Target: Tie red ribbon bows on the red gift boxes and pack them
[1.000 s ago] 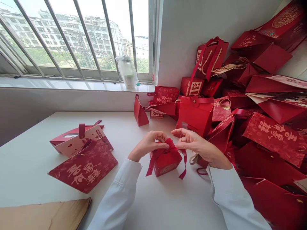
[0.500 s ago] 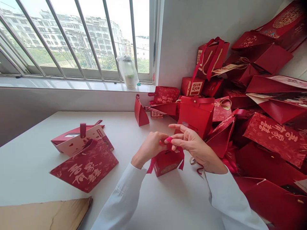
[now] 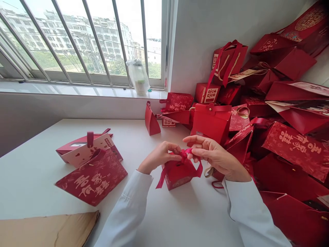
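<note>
Head view — item, position?

Twelve o'clock on the table (image 3: 38, 171): small red box (image 3: 177, 175), ribbon knot (image 3: 183, 155) on top. My left hand (image 3: 158, 158) pinches it from nine, right hand (image 3: 218, 158) from three — equally near.

- The small box (image 3: 177, 173) sits on the table (image 3: 38, 178), near and in the middle, just in front of me.
- My left hand (image 3: 159, 157) is at the box's top left and my right hand (image 3: 216, 157) at its top right. Both pinch the ribbon (image 3: 183, 156) on top of the box.
- Well left of the box a flat bag (image 3: 91, 180) lies on the table, with a folded bag (image 3: 84, 151) just behind it.
- A cardboard sheet (image 3: 48, 230) lies at the near left edge.
- A pile of bags (image 3: 282, 120) fills the right side, stacked up against the far wall.
- A standing bag (image 3: 210, 123) is just behind my hands, at the pile's left edge.
- On the far windowsill (image 3: 77, 91) stands a wrapped bottle (image 3: 138, 77).
</note>
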Action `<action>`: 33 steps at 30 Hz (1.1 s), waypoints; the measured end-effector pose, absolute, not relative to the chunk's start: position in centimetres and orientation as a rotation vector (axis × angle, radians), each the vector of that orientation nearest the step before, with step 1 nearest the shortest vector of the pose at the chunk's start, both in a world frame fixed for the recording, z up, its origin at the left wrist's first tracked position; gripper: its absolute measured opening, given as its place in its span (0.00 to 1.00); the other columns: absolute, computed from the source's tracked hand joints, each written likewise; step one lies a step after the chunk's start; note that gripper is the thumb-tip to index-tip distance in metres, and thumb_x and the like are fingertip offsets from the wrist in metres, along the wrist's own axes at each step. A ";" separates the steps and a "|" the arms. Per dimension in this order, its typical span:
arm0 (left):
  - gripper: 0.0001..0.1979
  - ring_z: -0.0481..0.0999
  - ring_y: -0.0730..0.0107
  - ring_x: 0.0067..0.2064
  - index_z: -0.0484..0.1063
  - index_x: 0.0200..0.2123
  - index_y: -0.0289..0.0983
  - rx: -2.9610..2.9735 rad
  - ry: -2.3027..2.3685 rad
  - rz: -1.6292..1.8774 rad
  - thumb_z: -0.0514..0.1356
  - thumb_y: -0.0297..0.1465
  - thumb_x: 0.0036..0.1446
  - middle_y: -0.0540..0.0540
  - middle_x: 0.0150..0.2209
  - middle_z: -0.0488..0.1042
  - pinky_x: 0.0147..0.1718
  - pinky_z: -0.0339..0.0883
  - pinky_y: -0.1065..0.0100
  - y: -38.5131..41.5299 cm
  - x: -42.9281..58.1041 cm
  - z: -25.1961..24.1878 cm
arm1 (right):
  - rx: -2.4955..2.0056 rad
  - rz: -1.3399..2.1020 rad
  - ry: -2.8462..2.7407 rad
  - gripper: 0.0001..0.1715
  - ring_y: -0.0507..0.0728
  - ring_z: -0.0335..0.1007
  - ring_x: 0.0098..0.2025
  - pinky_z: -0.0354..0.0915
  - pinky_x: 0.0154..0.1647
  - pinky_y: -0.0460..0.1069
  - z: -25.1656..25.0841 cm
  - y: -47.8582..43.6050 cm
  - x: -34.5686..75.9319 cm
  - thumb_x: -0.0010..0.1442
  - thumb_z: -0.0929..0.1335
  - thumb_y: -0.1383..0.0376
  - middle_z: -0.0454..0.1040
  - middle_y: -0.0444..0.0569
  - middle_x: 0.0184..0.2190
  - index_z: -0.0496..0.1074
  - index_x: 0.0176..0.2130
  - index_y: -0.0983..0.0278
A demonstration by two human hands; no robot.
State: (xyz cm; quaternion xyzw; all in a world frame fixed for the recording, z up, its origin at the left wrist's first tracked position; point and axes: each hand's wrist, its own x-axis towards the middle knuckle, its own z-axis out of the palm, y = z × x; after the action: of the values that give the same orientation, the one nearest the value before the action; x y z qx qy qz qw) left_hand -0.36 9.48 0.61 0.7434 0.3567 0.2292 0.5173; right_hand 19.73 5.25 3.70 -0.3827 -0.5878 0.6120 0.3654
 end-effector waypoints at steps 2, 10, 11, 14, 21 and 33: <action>0.10 0.67 0.74 0.28 0.73 0.30 0.35 1.696 0.830 0.522 0.62 0.37 0.49 0.49 0.28 0.72 0.23 0.57 0.74 9.8 -0.7 0.4 | -1.053 1.513 -1.559 0.20 0.50 0.65 0.29 0.62 0.31 0.46 4.0 5.1 20.4 0.58 0.67 0.59 0.72 0.44 0.29 0.67 0.49 0.62; 0.09 0.71 0.71 0.31 0.74 0.30 0.35 1.582 0.806 0.489 0.63 0.36 0.48 0.48 0.30 0.75 0.26 0.61 0.73 9.9 -0.8 0.3 | -1.804 0.704 -2.009 0.15 0.55 0.69 0.28 0.61 0.29 0.47 3.5 5.1 22.0 0.56 0.63 0.66 0.72 0.44 0.23 0.71 0.44 0.62; 0.09 0.71 0.71 0.32 0.74 0.30 0.35 1.575 0.810 0.480 0.63 0.35 0.49 0.48 0.31 0.75 0.26 0.61 0.73 9.9 -0.8 0.4 | -1.857 0.619 -2.051 0.15 0.55 0.70 0.28 0.60 0.29 0.47 3.5 5.0 22.0 0.56 0.62 0.67 0.73 0.45 0.24 0.71 0.43 0.61; 0.08 0.71 0.72 0.31 0.74 0.30 0.35 1.568 0.818 0.476 0.64 0.35 0.48 0.49 0.30 0.75 0.26 0.61 0.74 9.8 -0.8 0.5 | -1.928 0.494 -2.123 0.12 0.55 0.70 0.29 0.59 0.30 0.47 3.5 4.8 21.8 0.57 0.61 0.67 0.73 0.44 0.25 0.72 0.37 0.60; 0.09 0.68 0.75 0.29 0.74 0.29 0.36 1.599 0.819 0.508 0.63 0.36 0.48 0.50 0.28 0.73 0.24 0.57 0.75 9.7 -0.6 0.4 | -1.766 0.801 -2.208 0.17 0.55 0.69 0.32 0.60 0.32 0.47 3.9 4.2 21.9 0.53 0.66 0.63 0.73 0.44 0.32 0.69 0.45 0.59; 0.10 0.64 0.77 0.26 0.73 0.28 0.35 1.631 0.835 0.521 0.63 0.37 0.47 0.51 0.27 0.72 0.22 0.53 0.74 9.6 -0.6 0.7 | -1.605 0.693 -2.338 0.08 0.55 0.66 0.35 0.58 0.34 0.47 3.6 3.9 19.3 0.51 0.68 0.65 0.71 0.43 0.31 0.69 0.35 0.60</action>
State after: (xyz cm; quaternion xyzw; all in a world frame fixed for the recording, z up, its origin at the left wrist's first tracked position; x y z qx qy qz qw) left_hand -0.57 9.63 0.66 0.6975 0.3573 0.2230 0.5797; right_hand 19.31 3.88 3.63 -0.5464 -0.7960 0.2358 0.1107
